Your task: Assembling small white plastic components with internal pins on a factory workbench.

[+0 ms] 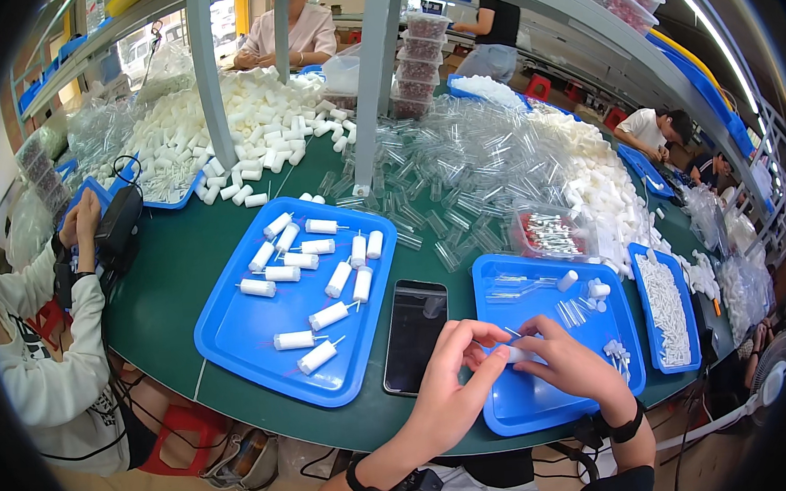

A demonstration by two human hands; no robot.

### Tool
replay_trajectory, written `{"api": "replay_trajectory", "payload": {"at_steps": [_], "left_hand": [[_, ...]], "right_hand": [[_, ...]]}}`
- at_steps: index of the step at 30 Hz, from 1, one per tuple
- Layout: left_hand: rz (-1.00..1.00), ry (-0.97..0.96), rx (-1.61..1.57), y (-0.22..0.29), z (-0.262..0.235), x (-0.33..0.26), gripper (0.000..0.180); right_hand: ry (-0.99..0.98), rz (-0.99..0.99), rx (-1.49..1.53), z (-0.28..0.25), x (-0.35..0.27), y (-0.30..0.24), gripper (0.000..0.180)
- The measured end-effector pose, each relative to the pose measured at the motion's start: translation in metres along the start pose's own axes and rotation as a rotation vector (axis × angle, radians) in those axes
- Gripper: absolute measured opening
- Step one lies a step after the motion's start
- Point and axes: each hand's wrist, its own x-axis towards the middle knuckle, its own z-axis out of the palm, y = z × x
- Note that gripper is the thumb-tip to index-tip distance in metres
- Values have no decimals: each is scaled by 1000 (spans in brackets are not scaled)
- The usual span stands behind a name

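Above the right-hand blue tray (557, 410), both my hands meet around a small white cylinder (525, 355). My left hand (449, 387) pinches its left end between thumb and fingers. My right hand (570, 366) grips it from the other side, fingers curled over the top. A thin pale stick (512, 332) pokes up between the fingertips; how it joins the cylinder is hidden. Inside that tray lie clear tubes (574, 312), loose white caps (598, 290) and small white pieces (617, 355). The left-hand blue tray (267, 377) holds several white cylinders (329, 315) with thin stems.
A black phone (413, 333) lies between the trays. Farther back are heaped clear tubes (477, 152), white cylinders (200, 122), a box of red-and-white parts (550, 235) and grey shelf posts (376, 86). A tray of small white pieces (663, 311) stands right. A co-worker (47, 352) sits left.
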Motion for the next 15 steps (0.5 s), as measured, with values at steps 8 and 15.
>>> {"api": "replay_trajectory", "payload": {"at_steps": [8, 15], "left_hand": [[-58, 22, -89, 1, 11, 0, 29], [-17, -174, -114, -1, 9, -1, 34]], "right_hand": [[342, 28, 277, -5, -18, -30, 26], [308, -126, 998, 19, -28, -49, 30]]}}
